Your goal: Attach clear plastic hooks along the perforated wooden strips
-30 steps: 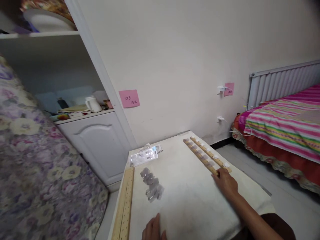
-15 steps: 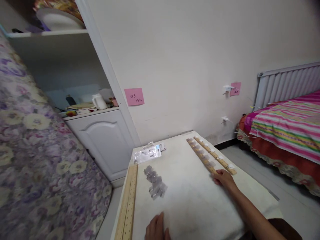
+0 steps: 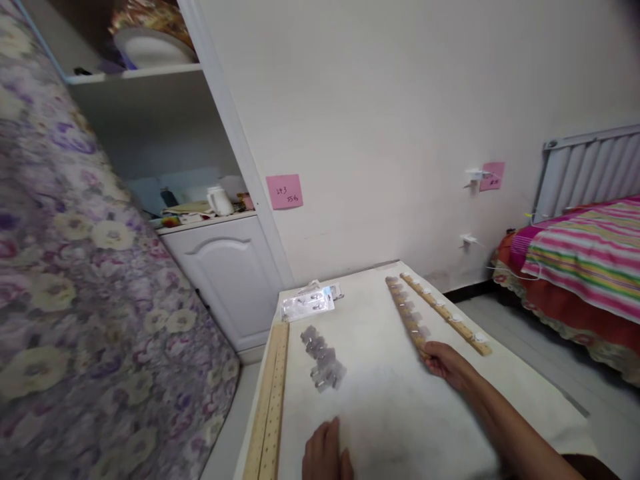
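My right hand [image 3: 446, 362] is closed on the near end of a wooden strip [image 3: 407, 317] that carries a row of small clear plastic pieces. Beside it on the right lies a second wooden strip [image 3: 447, 313] bearing white round pieces. My left hand [image 3: 324, 452] rests at the near side of the table, thumb apart from the fingers, holding nothing that I can see. Ahead of that hand lies a loose cluster of small clear plastic pieces [image 3: 324, 360] with shiny metal bits.
Two pale wooden strips with holes [image 3: 273, 400] lie along the left edge of the white table [image 3: 370, 400]. Clear plastic packaging [image 3: 307, 304] is at the far left corner. A floral curtain [image 3: 115, 300] hangs left, a bed [image 3: 575, 260] stands right, and a wall [image 3: 390, 147] rises behind.
The view has turned slightly left, so everything sits further right in the picture. The near end of the strip in my right hand has swung a little left and towards me.
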Available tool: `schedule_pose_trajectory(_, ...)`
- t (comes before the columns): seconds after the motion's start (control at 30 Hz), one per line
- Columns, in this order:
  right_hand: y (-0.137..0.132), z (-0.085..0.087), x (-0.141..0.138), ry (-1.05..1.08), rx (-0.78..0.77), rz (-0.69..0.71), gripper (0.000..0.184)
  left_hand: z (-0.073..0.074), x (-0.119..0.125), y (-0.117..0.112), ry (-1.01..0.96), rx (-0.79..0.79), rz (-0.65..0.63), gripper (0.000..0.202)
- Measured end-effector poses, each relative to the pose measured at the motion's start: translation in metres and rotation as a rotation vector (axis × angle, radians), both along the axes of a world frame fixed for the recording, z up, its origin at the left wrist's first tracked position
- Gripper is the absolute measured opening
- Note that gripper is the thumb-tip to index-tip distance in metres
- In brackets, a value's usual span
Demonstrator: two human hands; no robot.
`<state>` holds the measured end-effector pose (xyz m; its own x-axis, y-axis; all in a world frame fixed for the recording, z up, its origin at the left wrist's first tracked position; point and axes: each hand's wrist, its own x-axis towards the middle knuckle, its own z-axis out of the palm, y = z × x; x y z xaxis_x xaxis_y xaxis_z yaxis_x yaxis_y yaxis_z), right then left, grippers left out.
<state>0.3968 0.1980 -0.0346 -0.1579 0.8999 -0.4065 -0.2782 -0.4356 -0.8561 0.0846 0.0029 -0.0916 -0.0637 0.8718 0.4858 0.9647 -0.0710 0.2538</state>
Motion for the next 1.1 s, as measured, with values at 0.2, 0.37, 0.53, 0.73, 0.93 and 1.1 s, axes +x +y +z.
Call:
schedule_pose_trajectory(0.2,-0.026,0.004,-0.008,0.023,0.038,0.044,0.021,0.016,0.009,-0.011,0.008,-0.088,0.01,0.044)
schedule_pose_trajectory(0.37,-0.06,0.006,-0.017,0.031,0.078,0.102,0.028,0.025,0.018,-0.016,-0.074,-0.13,0.053,0.045)
schedule_pose_trajectory(0.53,-0.105,0.002,-0.039,0.066,0.145,0.208,0.031,0.027,0.022,-0.021,-0.197,-0.119,0.063,0.048)
schedule_pose_trajectory(0.73,-0.152,-0.006,-0.078,0.088,0.2,0.335,0.037,0.064,0.039,-0.025,-0.527,-0.192,0.073,0.055)
schedule_pose_trajectory(0.93,-0.176,-0.008,-0.111,0.094,0.208,0.438,0.043,0.094,0.067,-0.023,-0.682,-0.254,0.054,0.079)
schedule_pose_trajectory(1.1,-0.189,-0.001,-0.126,0.076,0.239,0.408,0.044,0.115,0.085,-0.021,-0.7,-0.281,0.124,0.098)
